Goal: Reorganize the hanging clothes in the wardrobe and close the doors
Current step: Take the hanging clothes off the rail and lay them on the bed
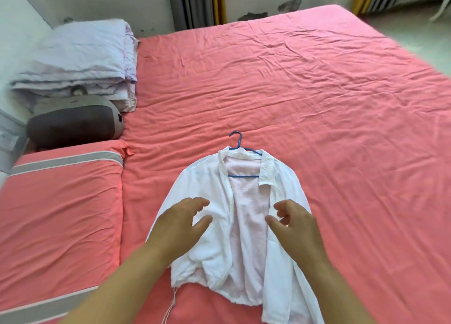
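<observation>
Both forearms reach in from the near edge, my left hand (181,222) and right hand (294,222) hovering over the white shirt (210,226), fingers loosely spread and half curled, gripping nothing. That shirt lies open-fronted on the pink bed (317,104), near the middle, with a blue hanger (240,143) through its shoulders, hook pointing far. To do this well, I should draw both front edges together evenly, smooth the cloth, then lift by the hook.

white shirt (202,192), blue hanger (238,140), pink sheet (317,104)
</observation>
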`<state>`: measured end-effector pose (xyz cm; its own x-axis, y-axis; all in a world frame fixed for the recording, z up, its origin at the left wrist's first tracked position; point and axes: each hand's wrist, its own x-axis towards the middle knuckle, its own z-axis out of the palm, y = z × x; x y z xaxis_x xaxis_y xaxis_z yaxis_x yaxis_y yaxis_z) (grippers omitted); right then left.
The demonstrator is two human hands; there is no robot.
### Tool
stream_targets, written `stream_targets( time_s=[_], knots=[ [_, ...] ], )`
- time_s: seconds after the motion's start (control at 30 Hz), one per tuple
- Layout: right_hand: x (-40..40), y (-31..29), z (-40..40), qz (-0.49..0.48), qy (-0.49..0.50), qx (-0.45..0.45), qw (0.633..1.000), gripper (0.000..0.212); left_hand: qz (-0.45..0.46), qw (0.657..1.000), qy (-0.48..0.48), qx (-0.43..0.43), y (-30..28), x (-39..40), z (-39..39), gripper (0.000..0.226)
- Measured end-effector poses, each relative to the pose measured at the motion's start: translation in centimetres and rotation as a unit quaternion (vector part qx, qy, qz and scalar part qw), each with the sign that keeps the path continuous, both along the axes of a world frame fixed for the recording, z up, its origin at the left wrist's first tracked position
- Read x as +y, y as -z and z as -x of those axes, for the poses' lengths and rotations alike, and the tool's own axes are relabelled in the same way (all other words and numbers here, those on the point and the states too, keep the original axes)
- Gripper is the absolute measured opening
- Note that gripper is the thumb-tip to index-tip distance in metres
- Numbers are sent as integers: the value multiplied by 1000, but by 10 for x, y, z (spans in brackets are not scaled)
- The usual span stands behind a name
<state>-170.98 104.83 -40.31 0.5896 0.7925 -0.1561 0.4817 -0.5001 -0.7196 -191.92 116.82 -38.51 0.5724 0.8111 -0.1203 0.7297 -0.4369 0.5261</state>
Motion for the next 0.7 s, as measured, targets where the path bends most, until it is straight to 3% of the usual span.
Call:
stream_targets(
  time_s=[0.33,0.7],
  knots=[
    [-108,-86,153,-5,68,21,997,32,4,994,106,0,-56,-87,107,30],
    [-264,-105,271,7,272,-13,962,27,42,952,302,-16,-73,-178,144,29]
  ],
)
